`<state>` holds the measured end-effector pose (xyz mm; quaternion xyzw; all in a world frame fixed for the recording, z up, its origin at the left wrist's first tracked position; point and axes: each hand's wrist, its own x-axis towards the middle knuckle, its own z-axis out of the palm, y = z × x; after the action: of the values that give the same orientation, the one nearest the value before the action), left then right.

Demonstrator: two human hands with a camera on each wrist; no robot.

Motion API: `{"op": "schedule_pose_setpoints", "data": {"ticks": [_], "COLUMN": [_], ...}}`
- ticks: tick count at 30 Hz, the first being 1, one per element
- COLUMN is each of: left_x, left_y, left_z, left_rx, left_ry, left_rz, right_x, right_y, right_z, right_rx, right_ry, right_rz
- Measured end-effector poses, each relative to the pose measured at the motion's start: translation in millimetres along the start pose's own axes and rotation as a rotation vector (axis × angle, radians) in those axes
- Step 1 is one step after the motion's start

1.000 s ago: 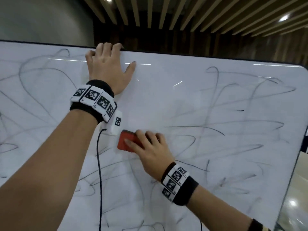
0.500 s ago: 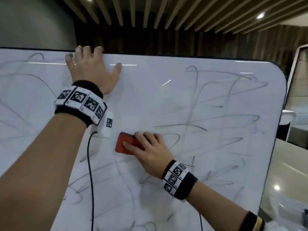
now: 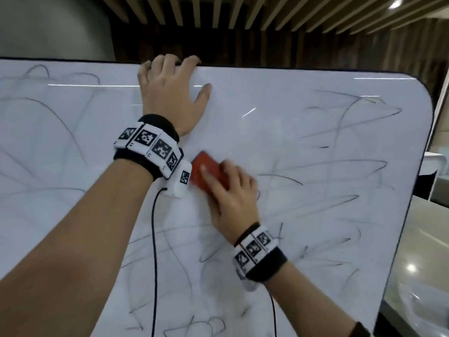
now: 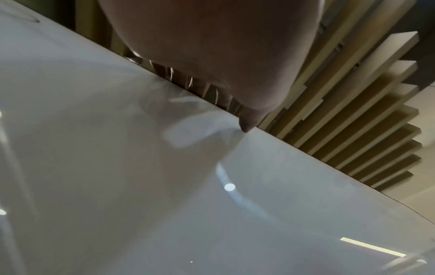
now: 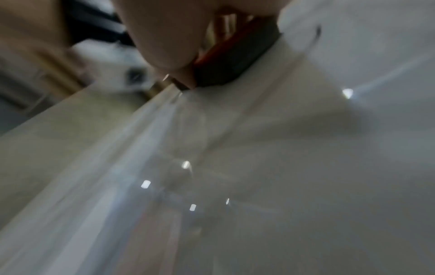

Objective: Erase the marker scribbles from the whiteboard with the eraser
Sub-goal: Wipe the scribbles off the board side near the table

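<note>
The eraser (image 3: 209, 172), red with a dark pad, lies flat against the whiteboard (image 3: 303, 132) near its middle, the right hand (image 3: 233, 198) gripping it, fingers curled over its back. Grey scribbles (image 3: 340, 171) spread toward 3 o'clock. At 12 o'clock the left hand (image 3: 170, 98) hooks its fingers over the board's top edge.

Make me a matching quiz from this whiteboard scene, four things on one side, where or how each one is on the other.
1. left hand
2. eraser
3. scribbles
4. right hand

a. red, flat against the whiteboard
b. holds the eraser
c. hooked over the board's top edge
d. dark lines across the board

Pairs: 1-c, 2-a, 3-d, 4-b
</note>
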<state>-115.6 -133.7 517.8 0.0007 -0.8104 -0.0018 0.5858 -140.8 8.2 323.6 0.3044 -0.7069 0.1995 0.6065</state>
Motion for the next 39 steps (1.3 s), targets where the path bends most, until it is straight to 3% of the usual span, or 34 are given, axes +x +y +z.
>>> {"op": "schedule_pose_setpoints", "data": {"ticks": [3,5,9,12,14,17,20,22,26,28,30,33,35,37,39], "left_x": [-2,-3,-2,-2,-3,-3,-4,-5,-6,-6,-6,-4,-5,-4,-2], "left_y": [-1,-2,-1,0,2,3,2,2,3,5,9,11,14,19,21], "left_z": [4,5,8,10,12,13,12,10,8,9,12,14,13,11,6], "left_rx": [0.012,0.000,0.000,0.010,0.013,-0.003,-0.008,-0.027,-0.027,-0.010,-0.017,-0.029,-0.023,0.008,0.049], "left_ry": [0.016,0.036,0.040,0.067,0.073,0.072,0.087,0.088,0.094,0.089,0.080,0.090,0.095,0.102,0.090], "left_rz": [-0.004,-0.001,-0.005,-0.015,-0.021,-0.034,-0.030,-0.017,-0.012,-0.022,-0.037,-0.064,-0.082,-0.086,-0.060], "right_x": [-20,17,106,110,71,-9,-4,38,131,138,104,16,-17,1,38], "right_y": [11,44,134,125,82,25,42,82,191,192,155,80,68,89,124], "right_z": [-8,-21,-69,-64,-40,-17,-33,-53,-112,-109,-81,-50,-48,-62,-80], "right_rx": [0.023,0.023,0.006,0.077,0.088,0.065,0.101,0.096,0.116,0.128,0.104,0.079,0.043,0.012,-0.021], "right_ry": [-0.168,-0.091,0.270,0.333,0.220,-0.119,-0.240,-0.137,0.239,0.287,0.241,-0.052,-0.216,-0.273,-0.163], "right_rz": [-0.260,-0.259,0.198,0.406,0.267,-0.071,-0.174,-0.073,0.299,0.368,0.316,0.073,-0.108,-0.233,-0.134]}}
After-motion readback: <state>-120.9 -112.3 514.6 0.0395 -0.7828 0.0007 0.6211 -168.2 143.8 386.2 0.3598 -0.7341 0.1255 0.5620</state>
